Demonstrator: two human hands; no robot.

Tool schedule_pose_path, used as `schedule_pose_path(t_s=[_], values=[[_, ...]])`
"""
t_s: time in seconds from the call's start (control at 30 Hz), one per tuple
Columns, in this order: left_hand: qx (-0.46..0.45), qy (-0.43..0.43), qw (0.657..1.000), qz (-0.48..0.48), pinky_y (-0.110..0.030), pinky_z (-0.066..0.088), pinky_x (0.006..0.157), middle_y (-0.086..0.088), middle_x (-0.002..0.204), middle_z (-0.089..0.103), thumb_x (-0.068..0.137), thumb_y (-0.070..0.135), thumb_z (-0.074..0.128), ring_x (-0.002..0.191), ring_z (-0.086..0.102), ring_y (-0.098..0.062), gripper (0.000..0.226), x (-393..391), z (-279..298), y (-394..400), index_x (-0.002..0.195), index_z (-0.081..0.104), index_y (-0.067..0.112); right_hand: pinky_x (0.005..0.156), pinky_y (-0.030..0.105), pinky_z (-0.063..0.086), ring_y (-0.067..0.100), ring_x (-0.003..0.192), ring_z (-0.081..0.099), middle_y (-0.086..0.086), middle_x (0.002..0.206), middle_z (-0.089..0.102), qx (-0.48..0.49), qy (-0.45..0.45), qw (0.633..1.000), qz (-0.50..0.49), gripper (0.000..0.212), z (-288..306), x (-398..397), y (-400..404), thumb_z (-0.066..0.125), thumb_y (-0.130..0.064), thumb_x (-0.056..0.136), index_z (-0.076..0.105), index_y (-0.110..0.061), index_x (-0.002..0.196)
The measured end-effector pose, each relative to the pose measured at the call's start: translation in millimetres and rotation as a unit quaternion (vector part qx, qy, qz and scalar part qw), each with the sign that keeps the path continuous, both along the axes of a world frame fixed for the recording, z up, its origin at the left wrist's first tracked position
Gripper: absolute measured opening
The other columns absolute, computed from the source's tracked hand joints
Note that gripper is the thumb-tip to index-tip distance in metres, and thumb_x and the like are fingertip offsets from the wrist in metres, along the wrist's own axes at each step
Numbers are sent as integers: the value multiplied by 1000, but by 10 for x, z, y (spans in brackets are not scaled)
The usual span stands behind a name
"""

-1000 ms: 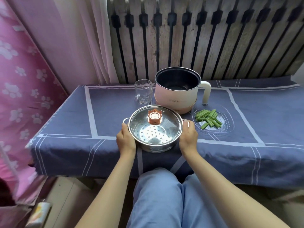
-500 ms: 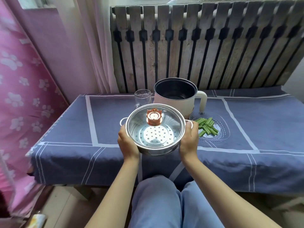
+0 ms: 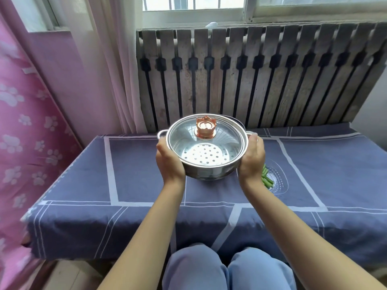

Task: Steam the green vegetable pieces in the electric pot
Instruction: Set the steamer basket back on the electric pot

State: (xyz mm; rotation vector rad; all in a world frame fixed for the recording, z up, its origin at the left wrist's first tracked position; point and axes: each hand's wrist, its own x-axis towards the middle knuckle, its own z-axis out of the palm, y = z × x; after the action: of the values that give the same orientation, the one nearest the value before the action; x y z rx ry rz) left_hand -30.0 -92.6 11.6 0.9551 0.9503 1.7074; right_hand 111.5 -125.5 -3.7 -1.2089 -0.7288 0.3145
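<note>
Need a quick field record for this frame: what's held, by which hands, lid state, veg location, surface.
held item: steel steamer basket, lifted above the table
lid: glass lid on, copper knob on top
left hand: gripping the basket's left side
right hand: gripping the basket's right side
vegetables: green vegetable pieces on a clear plate, partly hidden by the right hand
surface: table with blue cloth
electric pot: mostly hidden behind the basket

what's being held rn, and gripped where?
The lidded steamer basket, held by left hand and right hand on opposite sides of its wall, below the rim.
</note>
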Motion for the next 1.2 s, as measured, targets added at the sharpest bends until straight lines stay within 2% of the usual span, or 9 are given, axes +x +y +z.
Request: schedule_pose_path(t_s=[0.17,0.3,0.37,0.43,0.63,0.7,0.8,1.0,1.2], values=[[23,41,999,-20,-19,46,58,9,68,64,87,36,29,65,59,-5,40,154,174,152,62,60,28,83,36,46,24,91,61,10,94,66,12,-15,1000,-11,46,116,230,122,25,-34,95,60,-4,98],[5,48,998,-41,-39,44,81,-1,81,64,80,41,28,86,59,-24,36,306,257,290,67,58,27,98,35,44,20,114,57,15,117,64,-2,-54,998,-10,50,150,369,248,24,-32,97,55,0,119],[5,52,997,-54,-42,45,83,-5,88,63,79,42,29,91,58,-26,36,376,269,356,75,58,22,80,15,45,-5,92,61,-3,96,68,-1,-64,998,-11,43,158,420,315,25,-30,98,59,-6,105],[3,72,996,-55,-42,46,82,-7,92,64,78,44,28,94,58,-26,37,440,260,434,79,57,21,65,8,41,-8,76,58,-14,81,62,-6,-62,998,-14,36,163,473,392,25,-26,100,59,-14,93],[-5,104,992,-67,-47,45,87,-9,95,64,78,47,33,99,59,-30,45,539,161,750,87,60,12,77,28,44,14,84,57,-11,81,59,-27,-62,998,-7,35,138,641,671,23,-27,101,56,-17,90],[-5,127,990,-63,-44,46,84,-4,90,62,77,45,35,92,57,-26,47,567,94,835,90,59,6,77,29,43,15,83,56,-10,80,59,-34,-64,997,-10,36,119,695,766,23,-28,100,56,-17,90],[-6,142,988,-55,-32,43,72,7,77,57,75,38,39,80,52,-15,28,609,39,916,79,55,16,72,24,40,14,80,55,-8,78,59,-50,-74,996,-21,37,99,746,886,23,-28,100,56,-17,88],[-18,153,987,-45,-29,40,68,7,74,53,74,34,38,71,48,-8,24,682,-25,1064,76,51,14,76,31,39,19,86,53,5,90,60,-78,-76,994,-21,39,28,814,1038,23,-26,100,58,-12,91],[-12,163,986,-38,-22,39,62,8,72,50,84,24,39,68,45,-6,16,708,-89,1159,74,49,15,73,23,36,18,88,54,5,92,61,-92,-74,993,-11,43,-58,866,1101,24,-26,100,61,-5,98]])
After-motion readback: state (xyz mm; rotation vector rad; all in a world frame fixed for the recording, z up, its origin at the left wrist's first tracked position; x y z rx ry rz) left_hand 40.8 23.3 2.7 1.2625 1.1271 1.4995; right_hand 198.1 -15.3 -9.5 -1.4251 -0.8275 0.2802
